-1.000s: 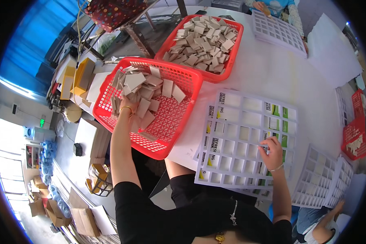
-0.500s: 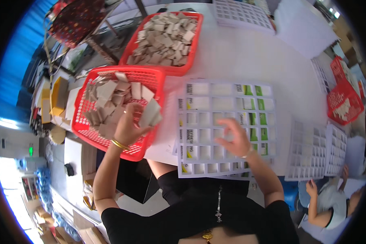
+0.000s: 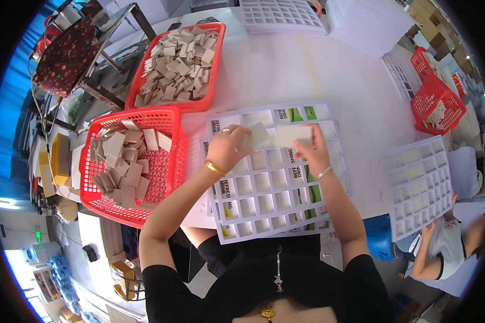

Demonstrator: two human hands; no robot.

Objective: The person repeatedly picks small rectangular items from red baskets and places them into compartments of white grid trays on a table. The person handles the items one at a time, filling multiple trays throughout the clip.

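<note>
A white grid tray (image 3: 264,203) with square pockets and green and black printed strips lies in front of me, on top of at least one more like it. Over its upper part, my left hand (image 3: 226,149) pinches one or more thin off-white square cards (image 3: 260,134); overlap hides how many. Beside it, my right hand (image 3: 314,151) grips another pale card (image 3: 292,135) between thumb and fingers, slightly blurred. The two cards are close together above the pockets. To the left stands a red plastic basket (image 3: 180,153), partly filled with loose cards (image 3: 125,161) of the same kind.
Behind the near basket, a second red basket (image 3: 216,72) is heaped with cards. More grid trays (image 3: 277,15) lie at the table's far edge. On the right, a co-worker (image 3: 442,247) holds an upright grid tray (image 3: 419,185), near further red baskets (image 3: 442,110).
My left hand has moved right, out of the near basket, bringing cards over the tray. My right hand, empty before, now grips a card. The whole view has shifted.
</note>
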